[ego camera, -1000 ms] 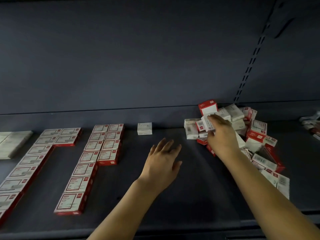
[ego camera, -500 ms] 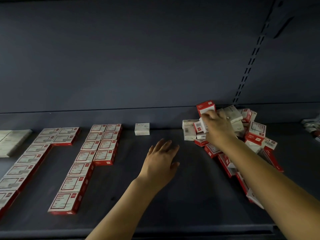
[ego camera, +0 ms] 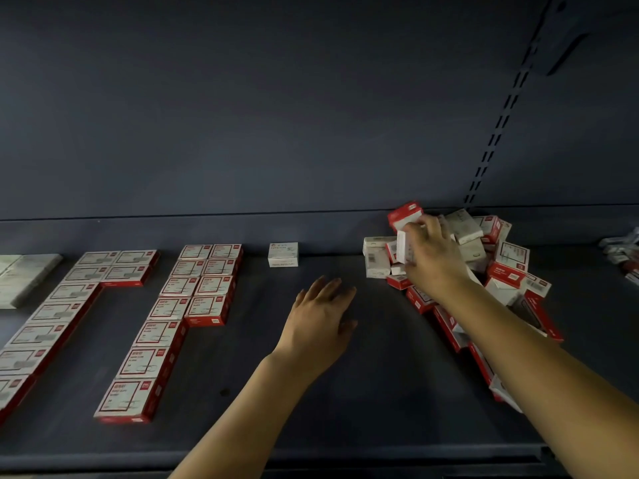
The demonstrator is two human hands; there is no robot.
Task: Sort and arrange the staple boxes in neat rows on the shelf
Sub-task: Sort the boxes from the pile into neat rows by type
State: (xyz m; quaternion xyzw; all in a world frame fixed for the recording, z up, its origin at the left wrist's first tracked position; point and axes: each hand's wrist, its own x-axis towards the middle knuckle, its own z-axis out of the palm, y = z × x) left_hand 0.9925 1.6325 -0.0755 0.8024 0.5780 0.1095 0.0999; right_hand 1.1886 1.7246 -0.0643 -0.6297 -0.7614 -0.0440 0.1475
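Observation:
A jumbled pile of red-and-white staple boxes (ego camera: pixel 505 264) lies at the right of the dark shelf (ego camera: pixel 363 392). My right hand (ego camera: pixel 434 261) reaches into the pile's left side and is closed around a small white box (ego camera: pixel 401 247) held on edge. My left hand (ego camera: pixel 321 323) hovers palm down over the bare middle of the shelf, fingers apart, holding nothing. Flat red-and-white boxes form neat rows (ego camera: pixel 166 319) at centre left and further rows (ego camera: pixel 58 305) at the far left. A single white box (ego camera: pixel 283 254) stands alone against the back.
A stack of pale flat packs (ego camera: pixel 24 278) lies at the far left edge. More loose items (ego camera: pixel 622 254) sit at the far right. The shelf's back panel (ego camera: pixel 276 115) rises behind, with a slotted upright (ego camera: pixel 498 133) at right. The shelf's front lip (ego camera: pixel 345 458) runs along the bottom.
My right hand has shifted slightly up and back in the pile and now grips a white box turned on edge. My left hand has barely moved.

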